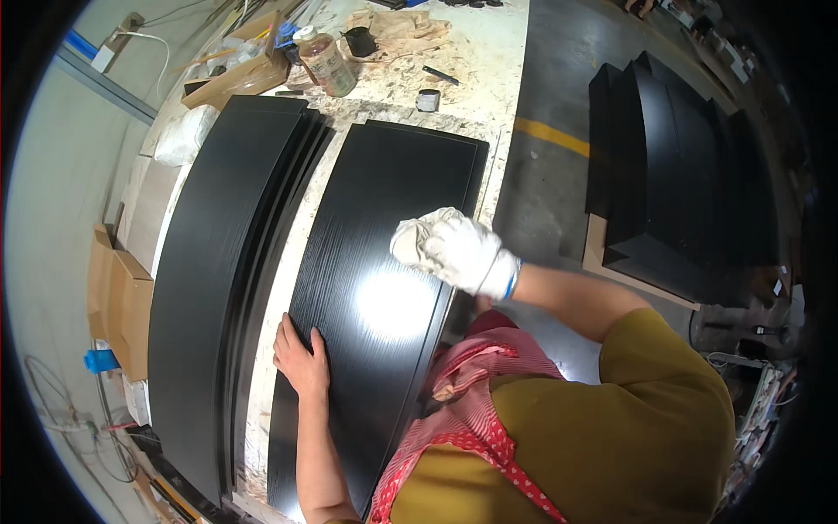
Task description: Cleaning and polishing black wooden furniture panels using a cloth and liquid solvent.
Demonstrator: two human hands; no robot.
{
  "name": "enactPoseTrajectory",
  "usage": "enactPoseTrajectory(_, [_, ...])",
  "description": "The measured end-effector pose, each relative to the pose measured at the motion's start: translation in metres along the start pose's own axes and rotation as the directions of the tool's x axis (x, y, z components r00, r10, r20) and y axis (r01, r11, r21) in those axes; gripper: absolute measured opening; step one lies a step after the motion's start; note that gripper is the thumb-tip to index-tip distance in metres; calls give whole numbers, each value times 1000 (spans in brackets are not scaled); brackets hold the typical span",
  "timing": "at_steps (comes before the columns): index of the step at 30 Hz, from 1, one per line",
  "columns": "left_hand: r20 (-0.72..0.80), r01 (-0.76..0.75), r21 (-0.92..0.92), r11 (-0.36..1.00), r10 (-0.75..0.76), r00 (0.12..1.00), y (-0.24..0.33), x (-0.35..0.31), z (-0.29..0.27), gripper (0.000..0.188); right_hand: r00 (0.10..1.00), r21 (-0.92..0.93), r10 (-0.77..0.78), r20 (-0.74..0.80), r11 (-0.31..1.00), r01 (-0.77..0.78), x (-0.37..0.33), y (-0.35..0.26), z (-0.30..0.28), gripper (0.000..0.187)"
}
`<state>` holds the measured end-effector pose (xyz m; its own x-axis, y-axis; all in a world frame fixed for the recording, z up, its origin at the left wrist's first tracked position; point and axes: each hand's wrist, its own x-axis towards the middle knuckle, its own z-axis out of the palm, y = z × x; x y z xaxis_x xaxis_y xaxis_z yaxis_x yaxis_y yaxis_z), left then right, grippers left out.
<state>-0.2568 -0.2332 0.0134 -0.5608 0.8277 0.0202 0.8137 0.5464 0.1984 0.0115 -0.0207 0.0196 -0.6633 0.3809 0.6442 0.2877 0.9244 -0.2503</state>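
A black wood-grain panel (384, 192) lies flat on the worktable in front of me, with a bright light reflected in its surface. My left hand (301, 360) is bare and rests at the panel's left edge, fingers stretched and apart. In a white glove, my right hand (471, 255) is closed on a crumpled off-white cloth (415, 241). The cloth is over the right part of the panel, close to its right edge. Whether it touches the surface there is hard to see.
Left of the panel stands a stack of black panels (227, 192). A bottle (325, 63), a black cup (359, 41) and a cardboard box (240, 74) sit on the stained worktable (484, 79) at the back. More black panels (672, 166) are stacked at the right.
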Motion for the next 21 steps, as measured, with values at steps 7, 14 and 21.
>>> enactPoseTrajectory(7, [-71, -5, -36, 999, 2, 997, -36, 2, -13, 48, 468, 250, 833, 295, 406, -879, 40, 94, -80, 32])
enactPoseTrajectory(14, [-67, 106, -215, 971, -123, 990, -59, 9, -14, 46, 546, 749, 512, 663, -449, -488, -66, 10, -30, 14])
enactPoseTrajectory(21, [-65, -118, -128, 985, 111, 992, -42, 10, -76, 52, 364, 369, 60, 929, -182, -911, -67, -70, -49, 40])
